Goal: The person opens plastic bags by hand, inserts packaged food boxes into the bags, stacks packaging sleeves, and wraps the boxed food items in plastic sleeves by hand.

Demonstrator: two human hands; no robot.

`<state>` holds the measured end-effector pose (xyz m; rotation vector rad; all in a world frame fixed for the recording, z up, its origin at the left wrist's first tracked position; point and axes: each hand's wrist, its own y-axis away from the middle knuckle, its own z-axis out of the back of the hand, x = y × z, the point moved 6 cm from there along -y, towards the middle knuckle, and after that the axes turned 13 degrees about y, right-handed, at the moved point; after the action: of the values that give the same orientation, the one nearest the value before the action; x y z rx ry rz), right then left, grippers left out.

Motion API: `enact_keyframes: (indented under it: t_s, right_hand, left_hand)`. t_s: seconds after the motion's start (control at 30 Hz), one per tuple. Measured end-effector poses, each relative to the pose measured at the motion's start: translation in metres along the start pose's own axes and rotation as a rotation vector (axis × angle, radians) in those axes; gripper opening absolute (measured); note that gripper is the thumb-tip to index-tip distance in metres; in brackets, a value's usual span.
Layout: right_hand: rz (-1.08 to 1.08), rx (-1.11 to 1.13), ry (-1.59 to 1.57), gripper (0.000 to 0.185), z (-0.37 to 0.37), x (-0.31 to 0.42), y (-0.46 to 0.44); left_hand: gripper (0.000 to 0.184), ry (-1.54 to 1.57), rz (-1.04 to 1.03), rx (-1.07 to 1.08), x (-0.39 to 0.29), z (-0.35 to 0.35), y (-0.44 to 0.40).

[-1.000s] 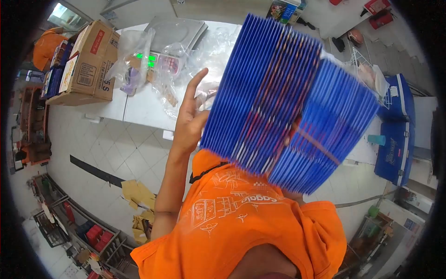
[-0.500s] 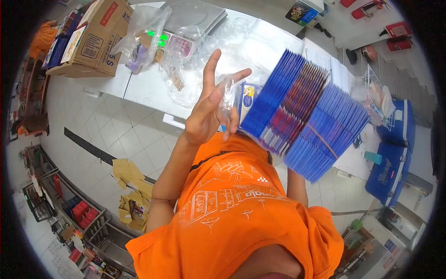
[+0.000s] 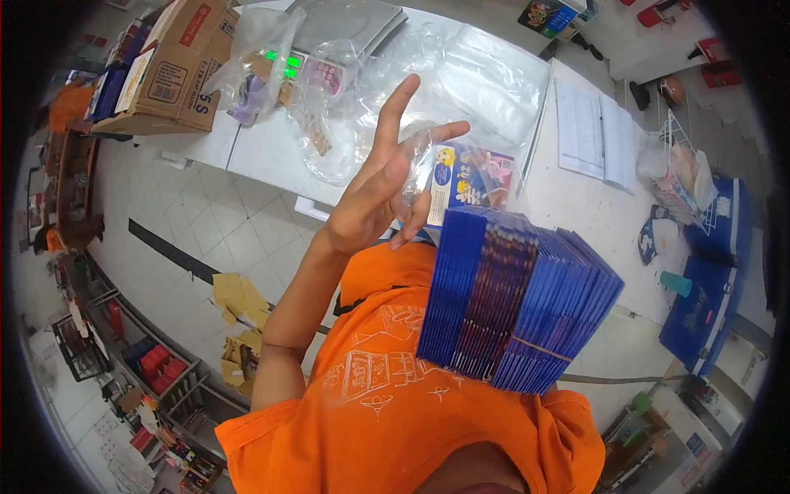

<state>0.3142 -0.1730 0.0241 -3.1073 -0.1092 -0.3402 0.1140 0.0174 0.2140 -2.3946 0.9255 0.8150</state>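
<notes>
My left hand (image 3: 366,193) is raised at the centre with its fingers spread. Clear plastic film (image 3: 421,160) lies against and between those fingers. Just right of the hand, a blue printed package (image 3: 473,188) shows a cartoon figure. A thick stack of thin blue packets (image 3: 514,300) is in front of the orange shirt, edges facing up, with a dark reddish band of print across its middle part. A rubber band crosses the stack's right part. My right hand is not visible; the stack covers that area.
A scale with a green display (image 3: 284,62) is under crumpled clear plastic on the white table (image 3: 271,169). An open cardboard box (image 3: 169,82) stands at the left. Papers (image 3: 592,136), a wire basket (image 3: 687,177), a teal cup (image 3: 676,284) and blue cooler boxes (image 3: 699,309) are at the right.
The blue stack has come down towards the shirt, uncovering the printed package and the papers. My left hand has spread its fingers wider, with plastic film now around them.
</notes>
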Motion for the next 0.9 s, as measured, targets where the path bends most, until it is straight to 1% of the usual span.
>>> enact_keyframes:
  t_s: [0.1, 0.17, 0.23, 0.33, 0.43, 0.53, 0.57, 0.67, 0.77, 0.8, 0.87, 0.9]
  right_hand:
    - [-0.009, 0.052, -0.046, 0.077, -0.003, -0.003, 0.003]
    - [-0.017, 0.077, -0.058, 0.077, -0.005, -0.004, 0.005]
    - [-0.025, 0.091, -0.067, 0.077, -0.004, -0.003, 0.006]
    - [-0.011, 0.033, -0.025, 0.077, -0.002, 0.003, 0.009]
    - [0.012, -0.234, 0.166, 0.079, 0.018, 0.022, 0.008]
    - [0.018, -0.287, 0.276, 0.088, 0.000, 0.031, -0.010]
    - [0.039, -0.407, 0.339, 0.086, 0.002, 0.034, -0.011]
    - [-0.014, -0.437, 0.358, 0.084, 0.013, 0.039, -0.015]
    - [0.000, -0.415, 0.362, 0.082, 0.002, 0.037, -0.023]
    - [0.007, -0.408, 0.357, 0.082, 0.000, 0.038, -0.025]
    - [0.028, -0.473, 0.372, 0.081, 0.007, 0.042, -0.020]
    - [0.039, -0.507, 0.379, 0.081, 0.009, 0.044, -0.017]
  left_hand:
    - [0.095, -0.018, 0.042, -0.037, 0.007, -0.007, 0.004]
    - [0.102, -0.104, 0.096, 0.018, 0.008, -0.008, 0.009]
    - [0.108, -0.177, 0.126, 0.002, 0.009, -0.012, 0.013]
    - [0.107, -0.262, 0.156, 0.006, 0.009, -0.020, 0.020]
    - [0.105, -0.309, 0.176, 0.013, 0.012, -0.027, 0.025]
    - [0.103, -0.347, 0.188, 0.022, 0.016, -0.033, 0.028]
    - [0.102, -0.354, 0.193, 0.026, 0.016, -0.035, 0.029]
    - [0.101, -0.382, 0.223, 0.030, 0.017, -0.038, 0.032]
    - [0.099, -0.400, 0.327, 0.011, 0.016, -0.038, 0.036]
    - [0.098, -0.384, 0.420, -0.040, 0.015, -0.036, 0.040]
    - [0.092, -0.350, 0.597, -0.162, 0.013, -0.029, 0.054]
    - [0.090, -0.403, 0.610, -0.200, 0.014, -0.022, 0.059]
